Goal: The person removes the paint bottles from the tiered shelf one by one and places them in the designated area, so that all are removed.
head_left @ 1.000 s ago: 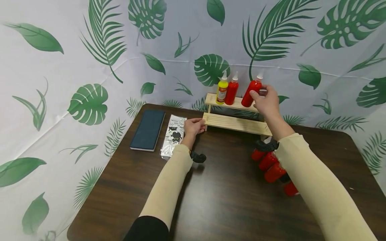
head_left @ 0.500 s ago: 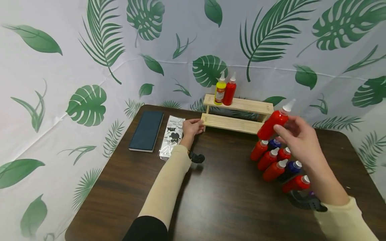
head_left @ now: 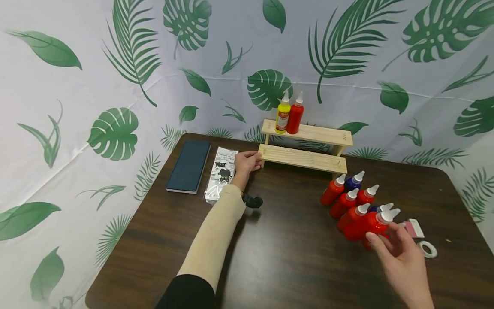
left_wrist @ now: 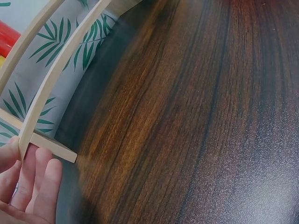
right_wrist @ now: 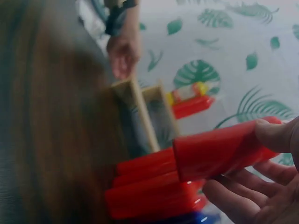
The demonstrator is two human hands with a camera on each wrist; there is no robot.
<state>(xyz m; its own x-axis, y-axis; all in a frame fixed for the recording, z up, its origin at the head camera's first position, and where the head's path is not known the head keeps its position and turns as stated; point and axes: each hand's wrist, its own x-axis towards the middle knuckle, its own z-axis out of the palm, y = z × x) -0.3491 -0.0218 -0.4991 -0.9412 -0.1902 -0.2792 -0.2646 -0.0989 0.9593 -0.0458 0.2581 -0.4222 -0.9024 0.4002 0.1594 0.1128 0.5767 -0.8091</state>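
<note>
My left hand [head_left: 246,164] pinches the left end of the lower board of a two-step wooden rack [head_left: 305,159], thumb above and fingers beneath in the left wrist view. On the rack's upper board stand a yellow bottle [head_left: 282,118] and a red bottle [head_left: 295,118], both with white nozzles. At the right, my right hand [head_left: 405,259] grips a red squeeze bottle [right_wrist: 219,149] near its top, slightly tilted. It overlaps a cluster of standing red bottles [head_left: 331,193] and blue bottles [head_left: 352,183], partly hiding some. Whether its base touches the table cannot be told.
Left of the rack lie a dark blue notebook [head_left: 189,166] and a clear-wrapped ruler set [head_left: 221,175]. Beyond the bottle cluster are a pink and white box [head_left: 414,228] and a white ring-shaped roll [head_left: 433,249]. A leaf-print cloth [head_left: 224,56] hangs behind the brown table [head_left: 285,240].
My right hand has lifted a red bottle off the rack's upper board and carried it right and toward me, to the cluster. My left hand has stayed on the rack.
</note>
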